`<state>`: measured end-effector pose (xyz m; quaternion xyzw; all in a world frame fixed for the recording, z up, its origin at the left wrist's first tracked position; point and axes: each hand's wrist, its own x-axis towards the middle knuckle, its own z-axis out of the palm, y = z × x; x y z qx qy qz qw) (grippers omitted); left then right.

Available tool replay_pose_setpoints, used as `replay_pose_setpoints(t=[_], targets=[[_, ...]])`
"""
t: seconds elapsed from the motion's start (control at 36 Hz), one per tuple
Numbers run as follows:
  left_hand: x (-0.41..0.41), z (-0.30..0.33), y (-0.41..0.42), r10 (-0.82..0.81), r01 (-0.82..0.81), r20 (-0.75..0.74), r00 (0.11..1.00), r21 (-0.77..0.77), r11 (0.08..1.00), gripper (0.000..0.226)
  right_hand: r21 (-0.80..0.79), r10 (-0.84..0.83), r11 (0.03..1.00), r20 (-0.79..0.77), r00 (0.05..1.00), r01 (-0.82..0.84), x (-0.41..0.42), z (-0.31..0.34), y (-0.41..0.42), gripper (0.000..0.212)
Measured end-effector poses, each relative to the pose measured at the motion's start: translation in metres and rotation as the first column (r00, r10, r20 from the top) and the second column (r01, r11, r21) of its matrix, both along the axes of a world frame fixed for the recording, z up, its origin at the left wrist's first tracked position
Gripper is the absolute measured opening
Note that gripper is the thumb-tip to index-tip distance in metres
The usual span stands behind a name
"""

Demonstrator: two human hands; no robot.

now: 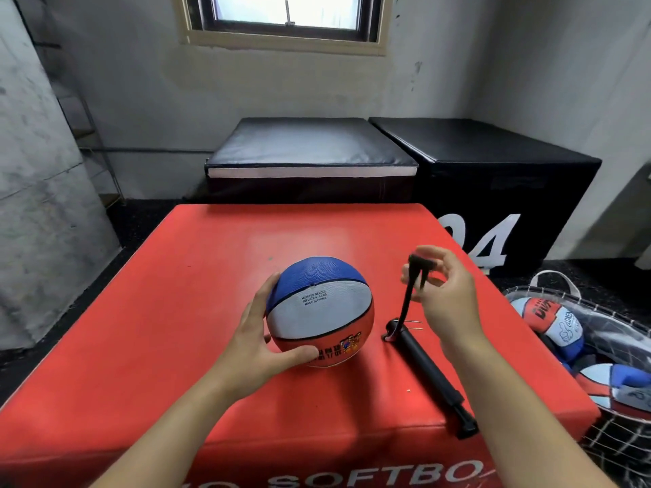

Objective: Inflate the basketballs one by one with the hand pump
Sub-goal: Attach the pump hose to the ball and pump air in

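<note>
The blue, white and red rubber basketball (320, 311) sits on the red padded box (197, 276), near its middle. The left hand (255, 338) holds it from the side, fingers and thumb curled around it. Just beside it on the right lies the black hand pump (428, 376). The right hand (445, 294) pinches the end of the pump's black hose (410, 294), lifted above the box. Further right, a net bag (599, 346) holds more balls.
</note>
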<state>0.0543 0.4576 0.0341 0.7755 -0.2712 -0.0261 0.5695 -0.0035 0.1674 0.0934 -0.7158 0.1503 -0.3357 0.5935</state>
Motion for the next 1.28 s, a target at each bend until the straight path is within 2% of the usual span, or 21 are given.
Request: replay_pose_setpoints(t=[0.08,0.17,0.25,0.31,0.39,0.44,0.67,0.72,0.78,0.83,0.94,1.03,1.14,1.28], targets=[[-0.003,-0.002,-0.009,0.027,-0.027,0.006,1.0,-0.023,0.999,0.133,-0.066,0.033,0.997,-0.059,0.998,-0.037,-0.008,-0.006,0.009,0.022],[-0.003,-0.002,-0.016,0.063,-0.063,0.013,0.998,-0.041,0.997,0.13,-0.025,0.14,0.989,-0.139,0.98,-0.145,-0.013,-0.009,0.016,0.02],[-0.002,0.0,-0.018,0.083,-0.083,0.002,0.997,-0.06,0.995,0.127,-0.02,0.284,0.953,-0.29,0.914,-0.303,-0.018,-0.014,0.025,0.038],[-0.003,0.0,-0.018,0.084,-0.083,0.018,0.996,-0.059,0.995,0.128,0.023,0.358,0.928,-0.332,0.873,-0.372,-0.02,-0.019,0.032,0.046],[-0.006,0.002,-0.015,0.082,-0.079,0.059,0.995,-0.057,0.995,0.125,0.108,0.413,0.911,-0.296,0.861,-0.399,-0.024,-0.019,0.045,0.045],[-0.009,0.008,-0.011,0.089,-0.084,0.074,0.993,-0.068,0.994,0.125,0.111,0.41,0.912,-0.277,0.869,-0.395,-0.026,-0.016,0.05,0.052],[-0.043,0.065,0.019,0.142,-0.117,0.186,0.972,-0.142,0.983,0.123,0.017,0.403,0.915,-0.108,0.909,-0.404,-0.057,0.027,0.076,0.068],[-0.059,0.088,0.035,0.146,-0.105,0.248,0.958,-0.173,0.979,0.119,-0.037,0.43,0.901,-0.067,0.9,-0.433,-0.071,0.047,0.08,0.08],[-0.079,0.109,0.056,0.158,-0.097,0.292,0.943,-0.211,0.973,0.115,-0.078,0.499,0.862,-0.038,0.866,-0.5,-0.088,0.066,0.083,0.097],[-0.102,0.12,0.08,0.157,-0.081,0.288,0.945,-0.258,0.963,0.113,-0.111,0.575,0.809,-0.05,0.816,-0.577,-0.104,0.08,0.092,0.104],[-0.144,0.114,0.125,0.123,-0.068,0.212,0.97,-0.248,0.966,0.106,-0.134,0.694,0.687,-0.17,0.699,-0.715,-0.127,0.085,0.132,0.094],[-0.173,0.098,0.165,0.176,-0.131,0.166,0.97,-0.247,0.96,0.106,-0.132,0.729,0.633,-0.229,0.645,-0.763,-0.14,0.074,0.168,0.093],[-0.214,0.072,0.218,0.226,-0.197,0.097,0.969,-0.245,0.949,0.116,-0.111,0.782,0.55,-0.278,0.557,-0.828,-0.15,0.05,0.223,0.091],[-0.249,0.027,0.286,0.36,-0.363,-0.052,0.931,-0.195,0.911,0.121,-0.009,0.82,0.463,-0.377,0.432,-0.886,-0.147,0.006,0.297,0.094]])
